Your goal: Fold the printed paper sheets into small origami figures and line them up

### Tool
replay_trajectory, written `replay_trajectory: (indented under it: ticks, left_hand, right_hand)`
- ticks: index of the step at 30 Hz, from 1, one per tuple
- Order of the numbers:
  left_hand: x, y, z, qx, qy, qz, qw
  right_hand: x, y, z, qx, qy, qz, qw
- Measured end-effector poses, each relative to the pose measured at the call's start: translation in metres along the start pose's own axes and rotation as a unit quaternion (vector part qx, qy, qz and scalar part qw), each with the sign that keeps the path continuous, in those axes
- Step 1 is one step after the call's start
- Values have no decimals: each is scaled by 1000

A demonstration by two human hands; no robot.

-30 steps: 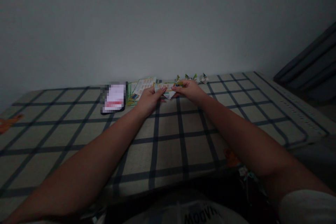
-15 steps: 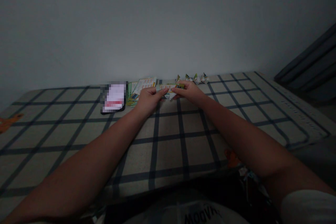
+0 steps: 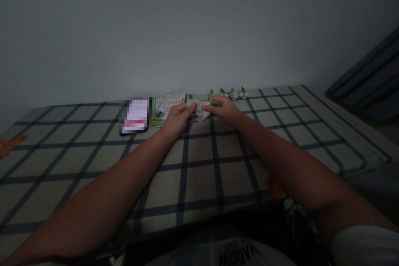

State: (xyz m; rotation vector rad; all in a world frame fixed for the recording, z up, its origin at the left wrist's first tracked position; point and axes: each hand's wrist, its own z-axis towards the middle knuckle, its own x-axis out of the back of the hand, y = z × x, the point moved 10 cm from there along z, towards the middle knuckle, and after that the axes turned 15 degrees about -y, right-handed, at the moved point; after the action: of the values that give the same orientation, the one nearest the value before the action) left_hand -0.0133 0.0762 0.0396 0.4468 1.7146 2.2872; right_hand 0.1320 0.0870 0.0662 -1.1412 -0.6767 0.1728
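Between my two hands is a piece of printed paper [image 3: 202, 110], folded and showing white, yellow and green print. My left hand [image 3: 178, 118] pinches its left side, thumb on top. On the right side, my right hand [image 3: 225, 110] grips it with the thumb pressed on the near face; its other fingers are partly hidden behind the paper. Left of my left hand lies a stack of printed sheets [image 3: 170, 102], green and white. Just beyond my right hand stand several small folded paper shapes [image 3: 233, 93] in a row.
A phone [image 3: 135, 116] with a blurred, lit screen lies left of the sheets. A checked cloth [image 3: 199, 170] covers the table, which meets a plain grey wall [image 3: 199, 29] at the back. Dark folded fabric [image 3: 370, 70] hangs at the far right.
The paper has turned and shifted slightly between my hands, so more of its printed face shows. My left thumb has moved a little to the left. The phone and folded shapes stay put.
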Motion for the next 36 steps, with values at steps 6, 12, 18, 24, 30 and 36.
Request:
replay_trajectory:
  ticks: [6,12,18,24,30,36]
  left_hand:
    - [14,-9,4,3,40,-87,995]
    - [17,-10,6,3,44,-121,992]
    - [17,-7,4,3,42,-101,994]
    - [17,-5,4,5,49,-90,995]
    - [16,-5,4,13,50,-51,997]
    - [15,4,0,2,45,5,999]
  right_hand:
    - [-1,20,4,-35,-12,153,988]
    - [10,20,3,-23,4,143,989]
    - [2,25,3,-40,-1,222,974]
    - [9,25,3,-39,29,173,984]
    - [12,3,-3,6,30,46,998]
    - [1,5,0,7,-5,78,997]
